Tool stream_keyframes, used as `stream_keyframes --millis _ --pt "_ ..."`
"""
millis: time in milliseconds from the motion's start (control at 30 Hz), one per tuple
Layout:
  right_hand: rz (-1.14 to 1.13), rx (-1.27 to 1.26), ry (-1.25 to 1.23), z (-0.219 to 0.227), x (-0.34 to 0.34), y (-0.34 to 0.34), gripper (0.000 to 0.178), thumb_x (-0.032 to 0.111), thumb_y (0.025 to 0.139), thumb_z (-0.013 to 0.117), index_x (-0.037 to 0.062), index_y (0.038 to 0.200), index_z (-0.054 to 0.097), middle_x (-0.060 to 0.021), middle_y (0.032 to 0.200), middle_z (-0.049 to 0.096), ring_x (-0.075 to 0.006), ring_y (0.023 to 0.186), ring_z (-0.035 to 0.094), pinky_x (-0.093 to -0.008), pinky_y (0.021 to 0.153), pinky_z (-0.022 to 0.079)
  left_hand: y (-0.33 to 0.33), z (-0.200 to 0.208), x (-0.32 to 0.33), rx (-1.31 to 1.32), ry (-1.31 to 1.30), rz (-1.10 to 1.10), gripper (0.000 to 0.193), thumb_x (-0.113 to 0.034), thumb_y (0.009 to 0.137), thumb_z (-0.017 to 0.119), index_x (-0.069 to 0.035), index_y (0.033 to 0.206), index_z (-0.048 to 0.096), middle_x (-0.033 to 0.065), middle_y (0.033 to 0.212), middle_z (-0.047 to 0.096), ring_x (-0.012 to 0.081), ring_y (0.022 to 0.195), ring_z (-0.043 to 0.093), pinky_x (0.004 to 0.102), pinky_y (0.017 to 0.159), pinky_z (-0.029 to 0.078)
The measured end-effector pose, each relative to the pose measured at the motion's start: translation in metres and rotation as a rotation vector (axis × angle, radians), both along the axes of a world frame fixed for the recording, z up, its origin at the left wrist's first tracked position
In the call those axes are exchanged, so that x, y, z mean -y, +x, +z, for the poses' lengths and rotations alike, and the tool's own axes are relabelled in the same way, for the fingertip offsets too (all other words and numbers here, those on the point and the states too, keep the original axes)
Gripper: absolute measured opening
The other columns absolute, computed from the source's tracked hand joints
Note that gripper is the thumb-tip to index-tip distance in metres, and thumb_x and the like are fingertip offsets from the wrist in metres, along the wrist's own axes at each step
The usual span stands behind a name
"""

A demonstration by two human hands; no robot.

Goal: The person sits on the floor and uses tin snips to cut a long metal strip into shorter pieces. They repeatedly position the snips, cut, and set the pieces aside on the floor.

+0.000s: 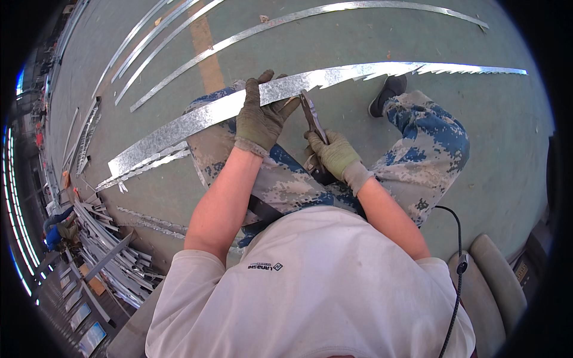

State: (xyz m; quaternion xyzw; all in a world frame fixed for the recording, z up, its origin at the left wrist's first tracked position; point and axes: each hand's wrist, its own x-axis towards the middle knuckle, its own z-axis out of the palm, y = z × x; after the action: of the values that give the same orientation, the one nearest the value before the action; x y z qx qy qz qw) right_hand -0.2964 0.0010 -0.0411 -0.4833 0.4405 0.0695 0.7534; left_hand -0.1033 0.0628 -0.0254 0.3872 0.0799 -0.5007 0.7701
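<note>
A long, shiny galvanized metal strip (pixel 197 124) lies across in front of me above my thighs. Saw-like notches and bent tabs run along the near edge of its right part. My left hand (pixel 261 116), in an olive work glove, grips the strip near its middle, thumb on top and fingers beneath. In my gloved right hand (pixel 335 156) is a pair of metal snips (pixel 311 113), held by the handles. Their jaws meet the strip's near edge just right of my left hand; how far they are parted is too small to tell.
Several long metal strips (pixel 239 39) lie on the green floor (pixel 489 137) ahead. More notched strips (pixel 149 160) are by my left knee. A heap of metal pieces (pixel 113 250) is at the left, with another person (pixel 57 232) beyond it. A black cable (pixel 458 298) hangs at my right.
</note>
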Motion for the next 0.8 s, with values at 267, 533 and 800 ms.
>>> stream_keyframes --millis 267,533,800 --pt "0.011 -0.021 -0.040 -0.007 -0.003 0.002 0.038 0.038 0.104 0.062 0.0011 0.111 0.067 -0.0087 0.085 0.071 -0.0157 0.062 0.062 -0.0337 0.056 0.052 0.000 -0.001 -0.002 0.014 -0.007 -0.005 0.051 -0.045 0.108 0.049 -0.006 0.141 0.052 0.0205 0.135 0.062 0.0401 0.123 0.064 0.0582 0.104 0.056" --pt "-0.095 -0.064 0.015 0.000 -0.011 0.005 0.038 0.038 0.101 0.066 0.0006 0.103 0.068 -0.0076 0.077 0.068 -0.0160 0.056 0.059 -0.0338 0.051 0.049 -0.002 -0.001 0.000 0.003 -0.015 0.009 0.050 -0.044 0.108 0.051 -0.005 0.139 0.053 0.0216 0.133 0.063 0.0409 0.122 0.065 0.0586 0.103 0.057" --pt "-0.229 0.019 0.255 0.020 -0.006 0.001 0.032 0.034 0.101 0.067 0.0020 0.100 0.068 -0.0049 0.074 0.062 -0.0123 0.051 0.054 -0.0306 0.044 0.042 -0.001 0.004 0.002 -0.009 -0.046 -0.006 0.048 -0.042 0.106 0.055 -0.004 0.137 0.055 0.0237 0.134 0.062 0.0433 0.126 0.062 0.0612 0.109 0.051"
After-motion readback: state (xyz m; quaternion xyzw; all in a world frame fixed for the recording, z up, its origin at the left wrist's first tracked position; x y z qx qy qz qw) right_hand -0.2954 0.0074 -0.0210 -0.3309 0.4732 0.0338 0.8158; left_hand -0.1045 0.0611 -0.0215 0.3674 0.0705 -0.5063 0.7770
